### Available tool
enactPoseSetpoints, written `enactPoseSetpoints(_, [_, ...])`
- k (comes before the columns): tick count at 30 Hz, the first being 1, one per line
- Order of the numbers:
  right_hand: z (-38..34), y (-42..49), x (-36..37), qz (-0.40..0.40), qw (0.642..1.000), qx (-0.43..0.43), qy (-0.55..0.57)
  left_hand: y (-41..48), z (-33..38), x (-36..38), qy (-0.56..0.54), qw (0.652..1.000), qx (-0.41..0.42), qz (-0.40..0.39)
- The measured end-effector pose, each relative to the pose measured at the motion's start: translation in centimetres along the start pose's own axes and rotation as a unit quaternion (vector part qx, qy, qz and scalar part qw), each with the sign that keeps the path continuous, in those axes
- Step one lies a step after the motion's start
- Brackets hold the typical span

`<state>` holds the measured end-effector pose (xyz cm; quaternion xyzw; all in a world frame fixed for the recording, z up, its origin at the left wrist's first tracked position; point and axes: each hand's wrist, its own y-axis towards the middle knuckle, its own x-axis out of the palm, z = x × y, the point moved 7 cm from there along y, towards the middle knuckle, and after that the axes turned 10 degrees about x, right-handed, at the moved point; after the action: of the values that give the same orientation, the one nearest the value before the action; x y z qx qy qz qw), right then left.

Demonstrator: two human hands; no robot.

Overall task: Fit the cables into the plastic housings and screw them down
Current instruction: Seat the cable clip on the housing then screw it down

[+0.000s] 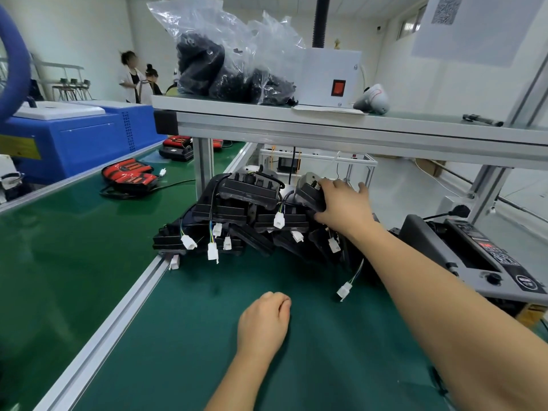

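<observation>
Green matting covers the desk (207, 336), and at its far edge, under the shelf (326, 120), the black plastic housings (237, 215) lie heaped in a loose pile. Their cables (211, 212) trail out in front with white connectors (278, 221) hanging free. That looks like work waiting: the wires are not yet tucked in, so I'd say the fitting and screwing are still to do on these.

The right hand (341, 206) reaches out to the right end of the heap. Its fingers are wrapped over the top of one housing (308, 194) and the thumb is underneath, a firm grip that seems meant to lift it clear of its neighbours. The left hand (262, 321) rests on the bare mat close to the person, fingers loosely curled and nothing visible in it. It seems ready to take the piece once it is brought near.

Stock sits overhead in a clear plastic bag (225, 54) of black parts, beside a white box (332, 78) with a red rocker switch (338, 87). Red-and-black units (130, 173) lie on the belt to the left.

As for writing, a paper sheet (474, 28) at upper right carries a square code, too blurred to read. The grey machine (474, 256) on the right has a printed control panel and a round badge. I cannot make out either, nor the yellow label (17, 148) on the blue cabinet (74, 143).
</observation>
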<state>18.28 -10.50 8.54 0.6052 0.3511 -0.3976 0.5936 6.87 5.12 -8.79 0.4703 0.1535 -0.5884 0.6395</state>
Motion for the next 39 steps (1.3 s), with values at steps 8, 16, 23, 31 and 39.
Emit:
enactPoseSetpoints(8, [0.2, -7.2, -6.0, 0.035, 0.998, -0.036, 0.045, 0.5, -2.2, -1.1, -0.332, 0.918, -0.196, 0.091])
enactPoseSetpoints(16, [-0.7, -20.1, -9.0, 0.094, 0.99, -0.098, 0.038, 1.6, -0.4, -4.9, -0.57, 0.772, -0.281, -0.004])
enactPoseSetpoints(23, [-2.0, -28.1, -6.4, 0.107, 0.983, -0.138, 0.06, -2.1, 1.5, -5.5, -0.497, 0.819, -0.232, -0.167])
enactPoseSetpoints(31, [-3.3, -32.6, -3.5, 0.08, 0.985, -0.13, 0.085, -5.8, 1.2, -4.3, -0.4, 0.867, -0.187, -0.23])
enactPoseSetpoints(39, [-3.6, -34.1, -2.9, 0.045, 0.986, -0.149, 0.052, -7.0, 1.0, -4.6, -0.352, 0.895, -0.176, -0.211])
